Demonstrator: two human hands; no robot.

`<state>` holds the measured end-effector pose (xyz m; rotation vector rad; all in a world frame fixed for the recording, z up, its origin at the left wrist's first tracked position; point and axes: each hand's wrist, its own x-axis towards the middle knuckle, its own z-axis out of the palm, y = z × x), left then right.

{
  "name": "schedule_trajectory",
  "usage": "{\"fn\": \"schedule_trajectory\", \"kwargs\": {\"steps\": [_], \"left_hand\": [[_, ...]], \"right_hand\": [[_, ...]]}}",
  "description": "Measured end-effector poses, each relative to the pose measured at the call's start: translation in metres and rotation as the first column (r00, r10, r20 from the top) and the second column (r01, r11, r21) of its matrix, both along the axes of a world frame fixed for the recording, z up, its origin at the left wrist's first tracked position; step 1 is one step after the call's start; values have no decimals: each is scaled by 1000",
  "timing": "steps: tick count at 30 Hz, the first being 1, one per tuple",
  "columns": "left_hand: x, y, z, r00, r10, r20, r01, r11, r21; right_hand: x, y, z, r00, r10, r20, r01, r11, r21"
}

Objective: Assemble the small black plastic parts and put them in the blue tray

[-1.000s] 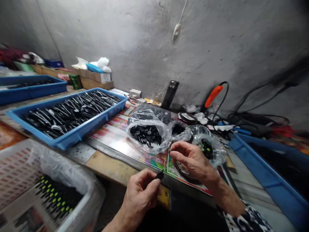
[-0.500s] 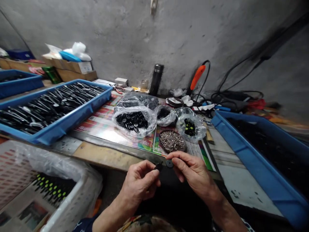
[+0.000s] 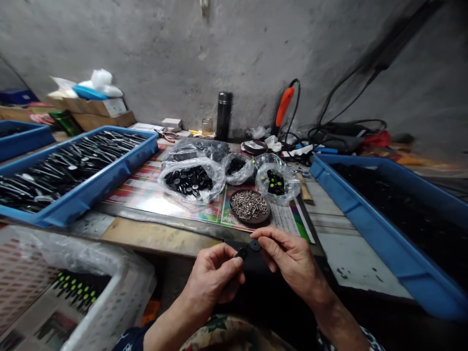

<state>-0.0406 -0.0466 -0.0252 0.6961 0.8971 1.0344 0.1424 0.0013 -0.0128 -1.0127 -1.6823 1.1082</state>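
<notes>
Near the front edge of the table my two hands are close together. A small black part (image 3: pixel 242 253) is pinched between the thumb and fingers of my left hand (image 3: pixel 215 274); its exact kind I cannot make out. My right hand (image 3: pixel 287 256) grips a round black disc (image 3: pixel 255 245) at its edge, right beside that part. Whether the two pieces touch is unclear. Just beyond my hands a round brown dish (image 3: pixel 234 218) holds many small metal pins or rivets (image 3: pixel 249 204). Plastic bags of black parts (image 3: pixel 188 183) and of black parts with green dots (image 3: pixel 275 183) stand behind it.
A blue tray (image 3: pixel 106 187) of long black pieces lies at left, another blue tray (image 3: pixel 369 234) of dark pieces at right. A lined white basket (image 3: pixel 120 282) stands low on the left. Farther back are a black thermos (image 3: pixel 224 117) and an orange-handled tool (image 3: pixel 284 107).
The view has swung right, so the table things sit farther left. Both hands keep their pinches; the small part in my left hand shows a little more clearly beside the disc.
</notes>
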Motion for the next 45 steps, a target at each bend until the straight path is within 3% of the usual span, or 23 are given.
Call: {"fn": "schedule_trajectory", "kwargs": {"steps": [6,13,18,21,27,32,34,36,39,45], "left_hand": [[4,-1,-1,998,-41,39,42,999,-32],[7,-5,-4,991,-117,68,119,992,-37],[13,-8,1,995,-95,-10,94,994,-52],[15,-10,1,995,-74,-67,71,997,-44],[15,-13,-2,948,32,-317,30,982,189],[13,-18,-5,802,225,-553,69,885,460],[13,-19,-6,767,260,-587,95,858,504],[13,-19,-6,776,234,-586,94,875,474],[16,-16,-3,852,124,-508,68,937,343],[21,-12,5,990,-21,-142,34,996,84]], "right_hand": [[5,-2,-2,999,30,-32,-31,999,-31],[16,3,-7,977,164,-134,-181,976,-123],[21,4,1,955,283,-87,-292,947,-136],[22,1,3,953,293,-79,-302,940,-157],[23,-6,-3,968,216,-128,-235,958,-162],[25,-8,2,962,268,-50,-272,954,-123],[25,-9,3,958,285,-19,-285,950,-130],[23,-9,3,963,270,-7,-269,954,-132],[19,-9,0,974,226,-29,-227,966,-127],[8,-9,-1,980,159,-123,-175,976,-130]]}}
